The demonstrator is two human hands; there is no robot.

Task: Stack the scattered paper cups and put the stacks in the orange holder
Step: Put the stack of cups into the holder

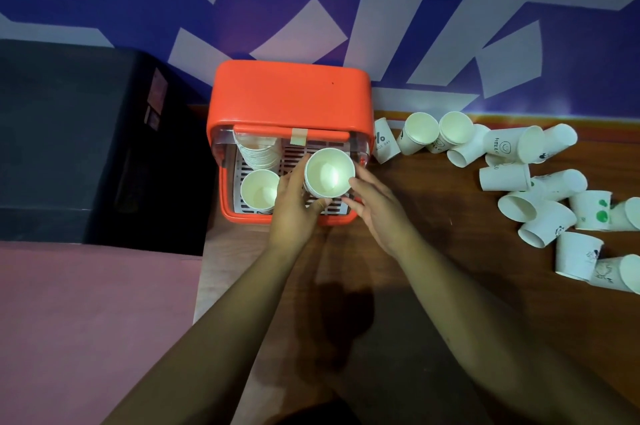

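Note:
The orange holder (pixel 289 95) stands on the wooden table against the wall, its front open over a white slotted tray. Inside, one stack of paper cups (pixel 258 151) leans at the back left and an upright stack (pixel 259 189) stands at the front left. Both my hands hold a third stack of white cups (pixel 329 172) upright over the tray's right side. My left hand (pixel 294 203) grips its left side and my right hand (pixel 375 204) cups its right side. Several loose white cups (pixel 505 177) lie scattered on the table to the right.
A black box (pixel 86 137) sits left of the holder. A blue and white patterned wall rises behind. Bare wooden table (pixel 433 216) lies between the holder and the scattered cups. A pink surface (pixel 86 320) is at the lower left.

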